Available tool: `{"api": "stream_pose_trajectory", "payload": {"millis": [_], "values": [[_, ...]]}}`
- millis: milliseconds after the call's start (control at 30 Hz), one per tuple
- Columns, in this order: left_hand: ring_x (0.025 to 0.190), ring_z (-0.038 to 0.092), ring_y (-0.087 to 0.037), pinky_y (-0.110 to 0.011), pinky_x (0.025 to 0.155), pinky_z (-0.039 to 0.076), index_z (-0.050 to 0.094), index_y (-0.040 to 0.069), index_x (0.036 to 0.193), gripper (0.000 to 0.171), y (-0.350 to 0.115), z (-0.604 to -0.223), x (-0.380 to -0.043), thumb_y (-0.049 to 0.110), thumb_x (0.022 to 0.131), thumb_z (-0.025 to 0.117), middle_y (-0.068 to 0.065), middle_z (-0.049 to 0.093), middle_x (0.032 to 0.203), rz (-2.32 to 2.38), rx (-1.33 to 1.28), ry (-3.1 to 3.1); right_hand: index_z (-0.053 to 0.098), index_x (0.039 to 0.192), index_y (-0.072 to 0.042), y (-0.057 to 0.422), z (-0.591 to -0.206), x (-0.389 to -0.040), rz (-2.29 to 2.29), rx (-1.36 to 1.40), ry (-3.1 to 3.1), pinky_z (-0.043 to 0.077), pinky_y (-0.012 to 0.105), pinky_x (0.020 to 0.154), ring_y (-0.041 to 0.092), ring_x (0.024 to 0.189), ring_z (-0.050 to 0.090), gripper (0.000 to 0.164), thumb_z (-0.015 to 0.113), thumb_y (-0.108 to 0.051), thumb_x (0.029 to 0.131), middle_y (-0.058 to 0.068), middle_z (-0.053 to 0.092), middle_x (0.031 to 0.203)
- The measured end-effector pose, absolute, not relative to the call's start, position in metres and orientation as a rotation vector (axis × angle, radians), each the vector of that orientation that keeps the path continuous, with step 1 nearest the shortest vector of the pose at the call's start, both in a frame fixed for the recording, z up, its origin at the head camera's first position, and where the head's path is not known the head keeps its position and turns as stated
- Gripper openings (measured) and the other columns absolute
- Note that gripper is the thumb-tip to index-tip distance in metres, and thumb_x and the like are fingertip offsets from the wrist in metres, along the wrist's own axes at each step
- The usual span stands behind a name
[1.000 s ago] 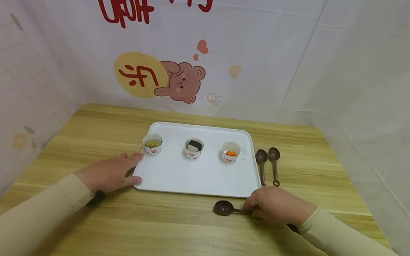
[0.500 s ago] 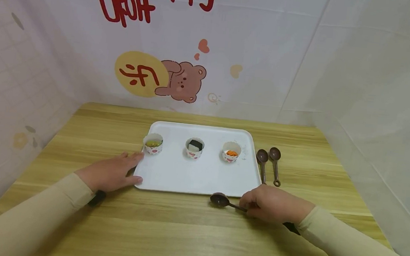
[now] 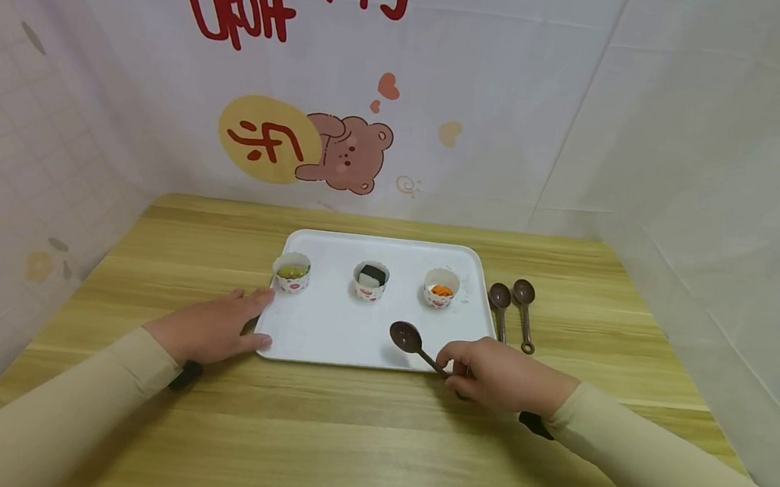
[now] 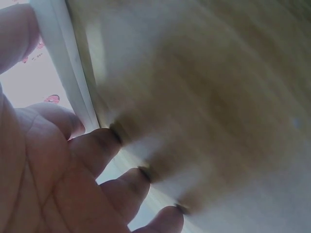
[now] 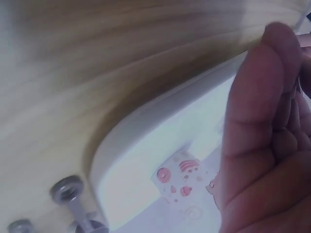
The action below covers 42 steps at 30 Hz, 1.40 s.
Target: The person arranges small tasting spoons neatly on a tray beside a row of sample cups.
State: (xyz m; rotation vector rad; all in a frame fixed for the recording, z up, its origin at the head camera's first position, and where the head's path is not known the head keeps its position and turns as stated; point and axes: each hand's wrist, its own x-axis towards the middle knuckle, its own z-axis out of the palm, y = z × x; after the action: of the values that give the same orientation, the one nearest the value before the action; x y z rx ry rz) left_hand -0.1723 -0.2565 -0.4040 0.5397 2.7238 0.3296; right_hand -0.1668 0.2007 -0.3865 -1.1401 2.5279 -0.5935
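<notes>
In the head view my right hand pinches the handle of a brown spoon, its bowl raised over the front right part of a white tray. My left hand rests with fingers spread against the tray's left edge. In the left wrist view, fingertips touch the wood beside the tray rim. Three paper cups stand in a row on the tray: one with green-yellow pieces, one with black and white pieces, one with orange pieces. The right wrist view hides the held spoon almost wholly behind the fingers.
Two more brown spoons lie just right of the tray, one closer to it and one farther right. A wooden table carries everything. White printed cloth hangs behind and at both sides.
My right hand has lifted the spoon from the table in front of the tray and moved it forward and left, over the tray. The left hand has stayed in place.
</notes>
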Motion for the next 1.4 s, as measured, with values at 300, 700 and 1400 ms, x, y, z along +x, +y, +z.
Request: {"api": "stream_pose_trajectory", "payload": {"millis": [300, 700, 1400], "values": [[0.152, 0.028, -0.061, -0.068, 0.121, 0.033, 0.027, 0.001, 0.166, 0.090, -0.257, -0.405, -0.173, 0.058, 0.103, 0.059, -0.028, 0.033, 0.168, 0.343, 0.560, 2.725, 0.067, 0.117, -0.014, 0.179, -0.391, -0.174, -0.610, -1.141, 2.583, 0.050, 0.019, 0.065, -0.006, 0.066, 0.052, 0.026, 0.072, -0.005, 0.093, -0.016, 0.066, 0.078], [0.152, 0.027, -0.061, -0.068, 0.121, 0.032, 0.026, 0.000, 0.166, 0.092, -0.256, -0.405, -0.173, 0.059, 0.103, 0.058, -0.027, 0.031, 0.169, 0.331, 0.567, 2.718, 0.068, 0.122, -0.008, 0.144, -0.388, -0.179, -0.709, -1.003, 2.655, 0.049, 0.019, 0.065, -0.003, 0.066, 0.054, 0.031, 0.071, -0.002, 0.092, -0.012, 0.069, 0.078], [0.151, 0.026, -0.064, -0.069, 0.121, 0.032, 0.025, -0.001, 0.166, 0.090, -0.255, -0.402, -0.171, 0.057, 0.104, 0.057, -0.027, 0.029, 0.170, 0.332, 0.550, 2.712, 0.066, 0.129, -0.003, 0.087, -0.382, -0.193, -0.923, -0.678, 2.588, 0.043, 0.021, 0.054, 0.006, 0.063, 0.062, 0.028, 0.064, -0.008, 0.102, 0.001, 0.077, 0.082]]}}
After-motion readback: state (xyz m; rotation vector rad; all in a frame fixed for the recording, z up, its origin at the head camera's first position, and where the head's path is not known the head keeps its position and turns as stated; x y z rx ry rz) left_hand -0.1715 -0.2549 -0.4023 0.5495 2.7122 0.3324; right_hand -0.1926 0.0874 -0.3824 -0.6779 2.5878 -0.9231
